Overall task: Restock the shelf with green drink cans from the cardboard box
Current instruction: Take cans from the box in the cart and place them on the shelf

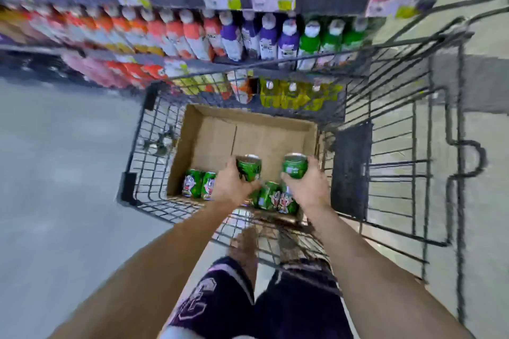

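Head view: wire cart (pixel 358 146) on grey floor (pixel 55 173) facing stocked shelves (pixel 192 33).

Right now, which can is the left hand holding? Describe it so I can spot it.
Find the cardboard box inside the black wire cart. Above its near end, the left hand grips a green can, lifted clear. Unlike the right hand's can, it sits nearer the box's middle.

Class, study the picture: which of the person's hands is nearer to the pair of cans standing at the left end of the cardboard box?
Left. The left hand, gripping a can, is just right of the pair of cans; the right hand, gripping another, is farther right.
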Demonstrator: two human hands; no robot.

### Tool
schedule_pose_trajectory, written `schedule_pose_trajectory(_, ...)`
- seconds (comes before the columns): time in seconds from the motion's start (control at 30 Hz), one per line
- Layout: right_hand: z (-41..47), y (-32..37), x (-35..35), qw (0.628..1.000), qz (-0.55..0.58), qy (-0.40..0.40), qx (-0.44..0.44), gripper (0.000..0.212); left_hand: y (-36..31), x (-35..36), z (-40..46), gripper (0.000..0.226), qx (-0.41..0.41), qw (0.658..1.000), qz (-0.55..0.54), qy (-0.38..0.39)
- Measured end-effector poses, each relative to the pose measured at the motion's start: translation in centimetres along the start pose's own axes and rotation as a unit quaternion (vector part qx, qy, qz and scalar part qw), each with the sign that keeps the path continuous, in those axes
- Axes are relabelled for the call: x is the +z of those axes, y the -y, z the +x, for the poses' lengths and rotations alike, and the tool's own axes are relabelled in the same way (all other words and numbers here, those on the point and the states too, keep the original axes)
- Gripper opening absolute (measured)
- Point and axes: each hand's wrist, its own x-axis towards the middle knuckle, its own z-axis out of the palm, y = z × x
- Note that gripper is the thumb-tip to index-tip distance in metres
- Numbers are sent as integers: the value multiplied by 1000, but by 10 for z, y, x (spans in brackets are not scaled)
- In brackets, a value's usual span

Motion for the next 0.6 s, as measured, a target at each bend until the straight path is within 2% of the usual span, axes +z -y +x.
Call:
schedule_pose_trajectory(0.27, -78, 37, -37, 988, -50, 1, -148, 73, 3, -58, -86, 61, 42, 982, -121, -136)
schedule_pose_trajectory(0.37, -99, 59, -39, 977, -51, 19, -204, 73, 7, -88, -113, 60, 57, 971, -133, -189)
schedule_pose_trajectory(0.6, -145, 137, -19, 911, -87, 106, -388, 81, 47, -164, -155, 65, 40, 938, -188, -288)
